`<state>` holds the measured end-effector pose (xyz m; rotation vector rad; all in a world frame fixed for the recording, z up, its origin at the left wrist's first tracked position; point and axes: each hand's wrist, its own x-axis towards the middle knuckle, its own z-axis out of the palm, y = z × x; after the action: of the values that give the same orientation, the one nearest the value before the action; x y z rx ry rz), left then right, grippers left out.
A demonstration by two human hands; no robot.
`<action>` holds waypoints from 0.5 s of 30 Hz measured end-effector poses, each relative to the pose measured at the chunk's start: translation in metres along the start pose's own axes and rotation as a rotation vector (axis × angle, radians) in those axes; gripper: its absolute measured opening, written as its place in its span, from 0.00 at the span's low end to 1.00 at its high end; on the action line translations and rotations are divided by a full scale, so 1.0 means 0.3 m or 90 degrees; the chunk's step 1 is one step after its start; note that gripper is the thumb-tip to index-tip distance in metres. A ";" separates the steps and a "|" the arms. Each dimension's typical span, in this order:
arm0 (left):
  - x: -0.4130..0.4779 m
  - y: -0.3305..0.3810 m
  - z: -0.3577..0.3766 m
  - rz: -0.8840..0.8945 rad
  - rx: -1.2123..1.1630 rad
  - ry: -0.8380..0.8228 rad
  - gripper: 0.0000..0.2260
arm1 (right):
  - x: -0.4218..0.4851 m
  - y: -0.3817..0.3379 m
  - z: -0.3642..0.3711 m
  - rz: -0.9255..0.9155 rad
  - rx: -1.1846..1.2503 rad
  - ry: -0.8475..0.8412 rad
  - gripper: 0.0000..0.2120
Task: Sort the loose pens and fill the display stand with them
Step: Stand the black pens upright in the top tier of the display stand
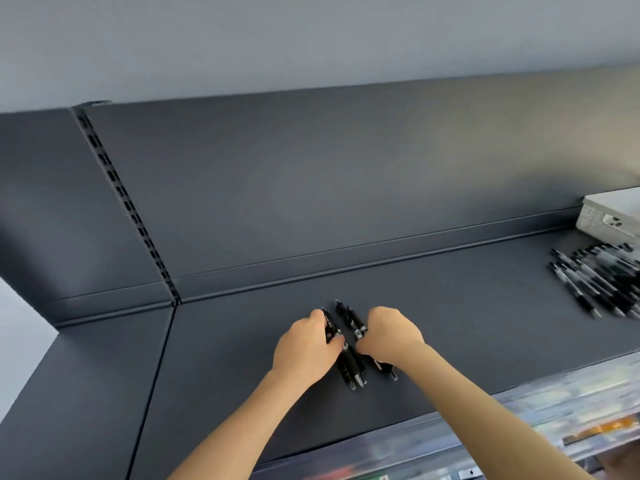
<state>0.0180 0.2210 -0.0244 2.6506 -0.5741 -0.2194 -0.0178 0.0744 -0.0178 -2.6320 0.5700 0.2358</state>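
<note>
While left hand [304, 344], right hand [391, 336] grip pens [350, 366], box [609, 211] contents hidden.

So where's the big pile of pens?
Head view, far right: the pile of pens lies on the dark shelf, just in front of the white box.

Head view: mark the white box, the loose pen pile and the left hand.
white box [596, 216]: head view, side wall.
loose pen pile [599, 282]: head view, middle of the heap.
left hand [303, 348]: head view, back of hand.
</note>
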 end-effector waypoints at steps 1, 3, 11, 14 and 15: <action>0.004 0.010 0.003 -0.030 -0.003 -0.010 0.14 | 0.003 -0.002 0.001 -0.005 0.003 -0.007 0.15; 0.019 0.031 0.011 -0.083 -0.010 -0.026 0.17 | 0.008 0.001 0.008 -0.010 0.027 -0.013 0.16; 0.057 0.101 0.049 -0.163 0.061 -0.008 0.17 | 0.025 0.109 -0.017 0.024 0.274 -0.056 0.22; 0.073 0.126 0.058 -0.172 0.092 -0.017 0.18 | 0.019 0.136 -0.038 0.039 0.387 -0.084 0.22; 0.076 0.130 0.061 -0.173 0.107 -0.015 0.19 | 0.017 0.142 -0.042 0.041 0.396 -0.079 0.21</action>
<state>0.0201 0.1722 -0.0255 2.8887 -0.2467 -0.2928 -0.0305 0.0321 -0.0240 -1.9869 0.5752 0.1986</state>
